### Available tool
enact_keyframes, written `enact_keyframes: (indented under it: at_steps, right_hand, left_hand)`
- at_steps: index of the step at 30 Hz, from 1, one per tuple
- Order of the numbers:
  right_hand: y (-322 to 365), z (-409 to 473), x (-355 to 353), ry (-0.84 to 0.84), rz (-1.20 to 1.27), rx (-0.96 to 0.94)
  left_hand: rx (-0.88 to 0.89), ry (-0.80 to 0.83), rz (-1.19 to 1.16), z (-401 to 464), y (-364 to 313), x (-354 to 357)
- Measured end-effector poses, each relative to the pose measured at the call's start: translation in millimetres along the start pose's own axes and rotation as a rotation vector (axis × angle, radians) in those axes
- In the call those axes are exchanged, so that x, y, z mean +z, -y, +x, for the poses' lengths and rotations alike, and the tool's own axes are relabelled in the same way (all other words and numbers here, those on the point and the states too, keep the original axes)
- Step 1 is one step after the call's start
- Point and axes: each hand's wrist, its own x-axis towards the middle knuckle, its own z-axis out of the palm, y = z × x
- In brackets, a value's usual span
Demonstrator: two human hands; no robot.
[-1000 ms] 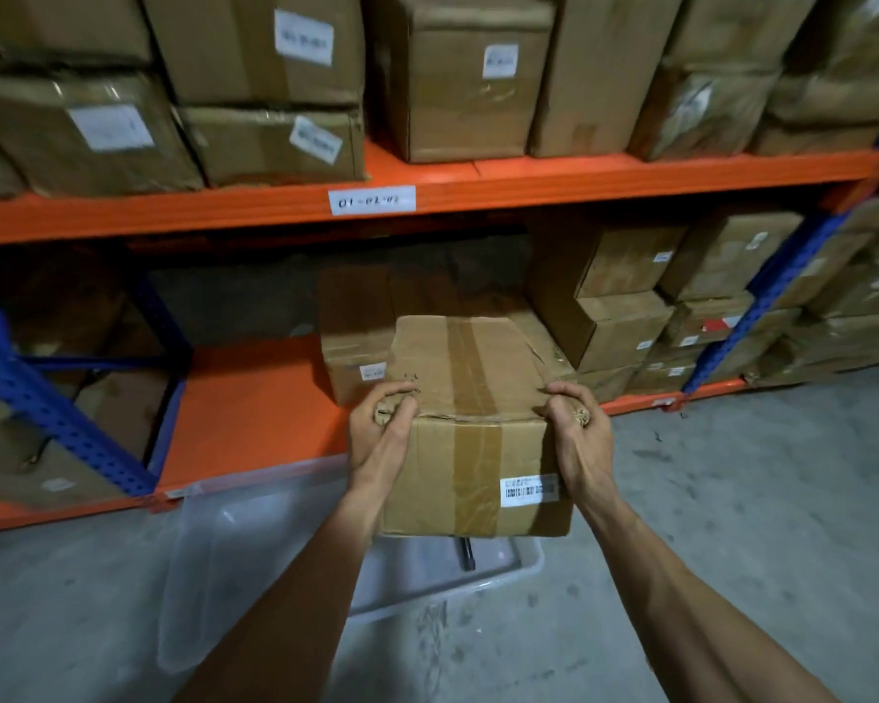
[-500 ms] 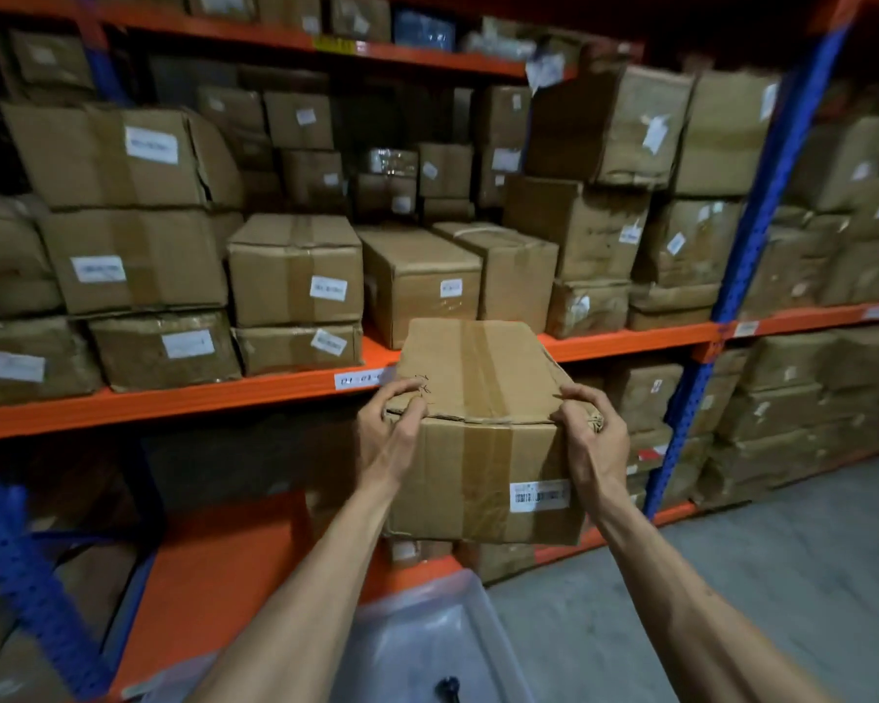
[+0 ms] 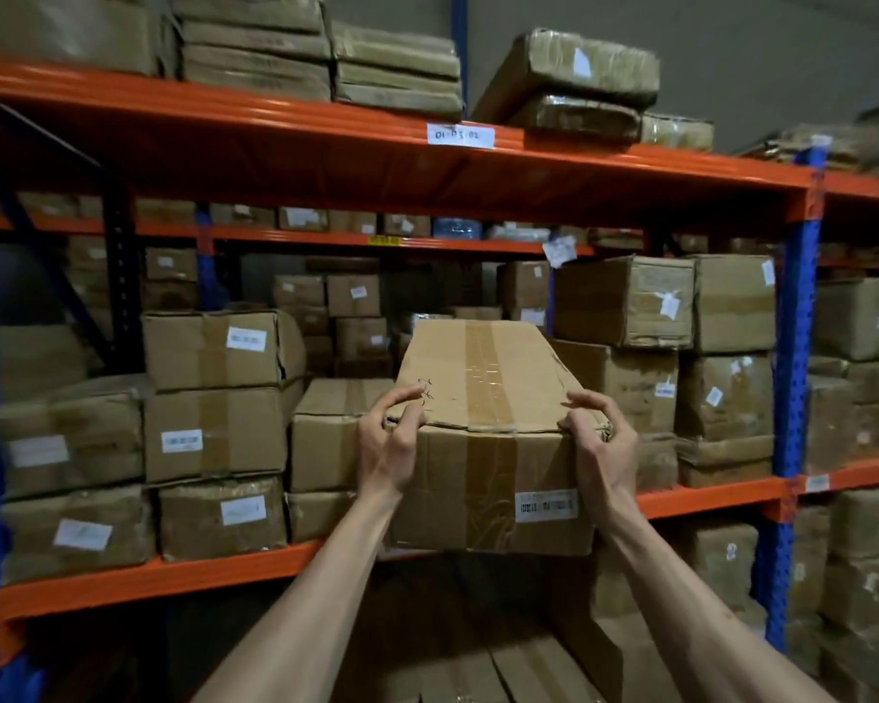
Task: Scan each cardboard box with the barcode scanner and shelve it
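In front of the middle orange shelf (image 3: 224, 570), the left hand (image 3: 384, 449) and right hand (image 3: 602, 449) grip the cardboard box (image 3: 483, 449) by its top corners; shelving it looks near, scanning can't be judged

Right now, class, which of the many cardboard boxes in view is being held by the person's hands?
The taped box at centre, with a barcode label low on its front. The left hand and right hand grip its top corners; every other box rests on shelves.

head view, facing racking (image 3: 427, 159), close up
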Motion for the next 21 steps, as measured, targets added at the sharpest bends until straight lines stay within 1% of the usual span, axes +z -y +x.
enact_keyframes:
  at_steps: [5, 10, 15, 18, 21]
  right_hand:
    - [-15, 48, 62, 0.04, 0.094, -0.04]
    - [-52, 94, 133, 0.106, 0.188, -0.035]
    - [-82, 136, 209, 0.204, 0.241, -0.028]
    - [-93, 155, 247, 0.239, 0.235, -0.041]
    - [-105, 168, 280, 0.26, 0.227, -0.045]
  left_hand:
    - [0.041, -0.072, 0.035, 60, 14, -17]
    - [0.1, -0.16, 0.106, 113, 41, -34]
    - [0.068, -0.252, 0.189, 166, 70, -57]
    - [0.064, -0.309, 0.19, 193, 87, -71]
    - [0.051, -0.319, 0.195, 217, 107, -83]
